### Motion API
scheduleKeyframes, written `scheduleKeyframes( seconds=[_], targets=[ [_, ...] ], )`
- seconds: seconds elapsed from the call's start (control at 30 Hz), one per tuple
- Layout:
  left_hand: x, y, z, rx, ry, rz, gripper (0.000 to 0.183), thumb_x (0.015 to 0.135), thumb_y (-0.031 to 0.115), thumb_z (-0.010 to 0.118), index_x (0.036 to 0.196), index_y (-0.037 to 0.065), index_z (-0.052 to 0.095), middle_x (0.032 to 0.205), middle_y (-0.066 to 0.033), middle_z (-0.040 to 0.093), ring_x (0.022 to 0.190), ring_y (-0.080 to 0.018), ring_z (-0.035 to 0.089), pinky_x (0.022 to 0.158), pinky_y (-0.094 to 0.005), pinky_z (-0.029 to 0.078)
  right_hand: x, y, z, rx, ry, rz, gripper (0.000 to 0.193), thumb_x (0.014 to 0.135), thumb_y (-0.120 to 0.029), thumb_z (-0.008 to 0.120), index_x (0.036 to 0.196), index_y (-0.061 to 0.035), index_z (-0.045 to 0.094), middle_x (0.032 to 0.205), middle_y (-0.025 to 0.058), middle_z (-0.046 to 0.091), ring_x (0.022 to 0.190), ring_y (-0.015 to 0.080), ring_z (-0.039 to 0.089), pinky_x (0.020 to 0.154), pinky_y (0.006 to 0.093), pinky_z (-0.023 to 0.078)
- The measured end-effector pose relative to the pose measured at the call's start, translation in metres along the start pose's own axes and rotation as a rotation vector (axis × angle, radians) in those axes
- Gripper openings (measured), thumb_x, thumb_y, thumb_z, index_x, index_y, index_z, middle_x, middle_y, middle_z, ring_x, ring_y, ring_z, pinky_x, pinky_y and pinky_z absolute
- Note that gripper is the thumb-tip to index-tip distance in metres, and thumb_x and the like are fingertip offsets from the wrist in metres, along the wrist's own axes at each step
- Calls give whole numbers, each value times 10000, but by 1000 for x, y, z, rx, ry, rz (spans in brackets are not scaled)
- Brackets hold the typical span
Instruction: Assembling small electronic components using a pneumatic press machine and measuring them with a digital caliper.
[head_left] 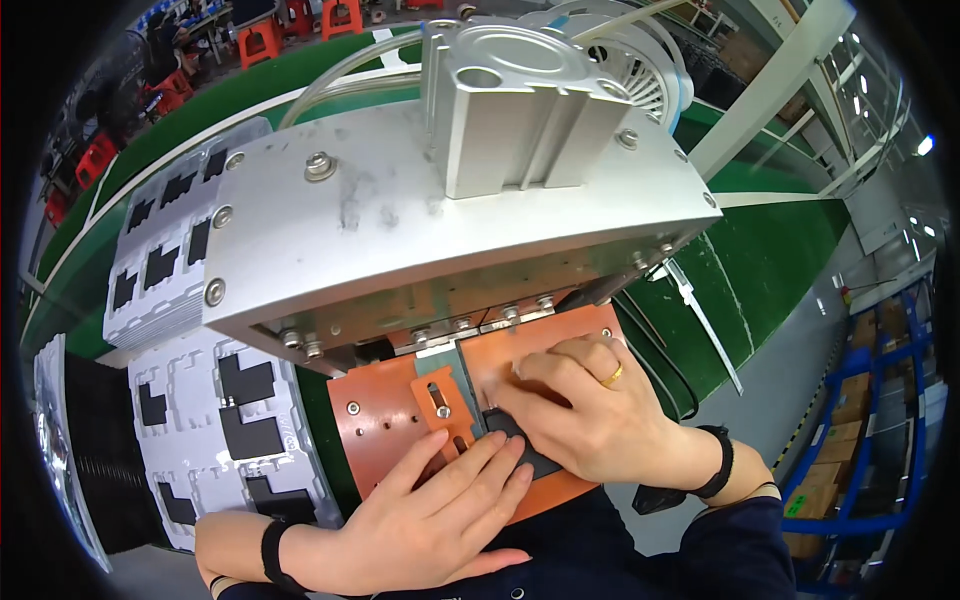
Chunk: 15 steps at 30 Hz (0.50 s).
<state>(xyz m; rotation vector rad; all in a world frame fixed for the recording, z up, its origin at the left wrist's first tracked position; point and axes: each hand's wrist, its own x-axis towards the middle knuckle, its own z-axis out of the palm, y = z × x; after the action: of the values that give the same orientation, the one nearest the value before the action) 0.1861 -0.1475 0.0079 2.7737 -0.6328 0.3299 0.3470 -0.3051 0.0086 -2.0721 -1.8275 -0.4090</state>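
Observation:
My left hand (430,515) lies flat with its fingers stretched out. Its fingertips rest on a dark grey flat piece (537,458) and beside a slotted orange block (433,393). Bent over the far edge of that piece, my right hand (600,425) has thumb and fingers pinched together; what sits between them, if anything, is hidden. Both hands are over an orange base plate (375,405) under the front of a silver metal press (400,200). A greenish-grey strip (462,372) runs beside the slotted block toward the press.
On the left, a white tray (200,400) holds several black cut-out pieces, with stacked trays (150,290) behind it. A caliper (705,325) lies right of the press on the green surface. Black cables (665,375) run nearby. A blue rack with cartons (850,430) stands far right.

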Motion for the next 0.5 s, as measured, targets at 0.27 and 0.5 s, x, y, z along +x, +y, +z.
scheduleKeyframes(
  seconds=[0.27,0.5],
  targets=[
    [0,0,-5,56,-22,1,612,836,612,578,1136,83,644,1209,-81,621,1137,-200,577,1030,-499,326,-4,7,5,309,160,-46,138,730,-80,676,832,-58,586,977,72,640,906,237,617,706,335,510],
    [1,-1,-2,52,-5,-3,582,852,593,568,1127,88,653,1209,-80,621,1137,-198,576,1042,-494,322,-2,2,0,196,61,-61,156,723,-92,660,866,-56,611,963,64,650,934,209,623,728,333,506]
  ],
)
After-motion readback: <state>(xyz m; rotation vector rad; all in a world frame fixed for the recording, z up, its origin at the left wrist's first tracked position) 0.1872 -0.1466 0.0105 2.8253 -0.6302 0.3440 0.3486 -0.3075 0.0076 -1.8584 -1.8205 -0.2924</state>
